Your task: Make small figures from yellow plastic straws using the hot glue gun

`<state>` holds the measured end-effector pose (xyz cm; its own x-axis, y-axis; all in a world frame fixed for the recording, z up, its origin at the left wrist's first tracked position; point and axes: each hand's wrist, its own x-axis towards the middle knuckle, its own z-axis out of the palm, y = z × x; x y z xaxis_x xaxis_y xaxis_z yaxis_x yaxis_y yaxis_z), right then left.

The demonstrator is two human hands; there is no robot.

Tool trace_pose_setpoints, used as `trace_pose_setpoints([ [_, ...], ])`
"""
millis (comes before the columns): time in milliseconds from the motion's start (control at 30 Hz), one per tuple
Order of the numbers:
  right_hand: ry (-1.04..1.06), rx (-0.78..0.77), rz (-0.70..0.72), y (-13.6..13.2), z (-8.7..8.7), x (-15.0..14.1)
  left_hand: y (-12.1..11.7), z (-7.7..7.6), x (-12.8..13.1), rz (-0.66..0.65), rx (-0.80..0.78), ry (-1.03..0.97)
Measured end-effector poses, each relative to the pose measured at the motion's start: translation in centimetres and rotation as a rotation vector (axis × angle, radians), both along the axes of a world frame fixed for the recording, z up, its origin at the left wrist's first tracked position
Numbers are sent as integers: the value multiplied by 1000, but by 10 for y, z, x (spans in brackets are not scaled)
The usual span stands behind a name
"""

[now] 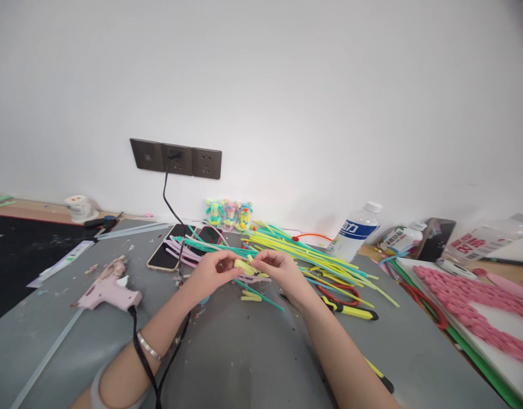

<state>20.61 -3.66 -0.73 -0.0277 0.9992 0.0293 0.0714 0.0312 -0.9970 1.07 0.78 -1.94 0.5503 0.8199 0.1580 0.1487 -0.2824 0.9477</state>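
Note:
Between my two hands is a small piece of bent pale yellow pipe cleaner (243, 266). My left hand (216, 271) pinches its left side with thumb and forefinger. On its right, the fingertips of my right hand (280, 274) are closed on the same piece. Short cut yellow pipe cleaner pieces (251, 296) lie on the grey mat just below. Behind and to the right spreads a loose pile of long yellow and teal pipe cleaners (299, 250). Three small pipe cleaner figures (229, 215) stand against the wall.
A pink glue gun (110, 292) rests at left, its black cord (148, 363) running by my left forearm. Phones (166, 253) lie behind my left hand. Pliers with yellow handles (350, 309), a bottle (355, 230) and pink braided material (469, 304) are on the right.

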Motion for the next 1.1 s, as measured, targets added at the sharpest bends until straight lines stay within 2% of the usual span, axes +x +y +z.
trace_pose_setpoints([
  [433, -51, 8, 42, -2, 0, -2, 0, -2, 0, -6, 35, -1],
  [667, -49, 75, -5, -2, 4, 1, 0, 0, 0, 22, -8, -18],
  [900, -86, 39, 81, 0, 3, 10, 2, -1, 1, 73, -33, -120],
  [1100, -97, 34, 88, -1, 0, 8, 1, 0, 1, 66, -39, -114],
])
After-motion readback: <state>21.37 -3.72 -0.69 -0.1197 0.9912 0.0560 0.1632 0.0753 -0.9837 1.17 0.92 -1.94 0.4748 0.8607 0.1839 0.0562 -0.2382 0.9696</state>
